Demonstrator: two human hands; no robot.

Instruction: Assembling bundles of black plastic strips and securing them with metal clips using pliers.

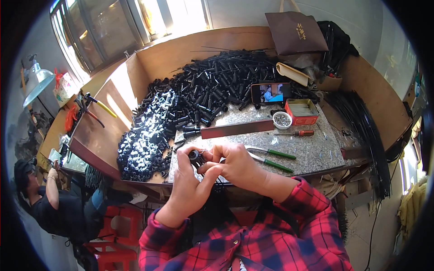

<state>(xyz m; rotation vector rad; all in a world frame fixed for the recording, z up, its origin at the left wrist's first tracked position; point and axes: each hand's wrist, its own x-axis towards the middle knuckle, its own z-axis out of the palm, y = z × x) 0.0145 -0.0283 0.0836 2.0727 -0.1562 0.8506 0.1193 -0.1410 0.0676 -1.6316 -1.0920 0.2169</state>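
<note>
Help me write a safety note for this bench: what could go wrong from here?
The green-handled tool lies close to the right hand and could get knocked. The open white bowl of small bits might spill if bumped. The lit phone may draw attention from the black tube in the left hand.

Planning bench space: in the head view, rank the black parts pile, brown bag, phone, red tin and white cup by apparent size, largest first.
1. Black parts pile
2. Brown bag
3. Phone and red tin: too alike to rank
4. White cup
</note>
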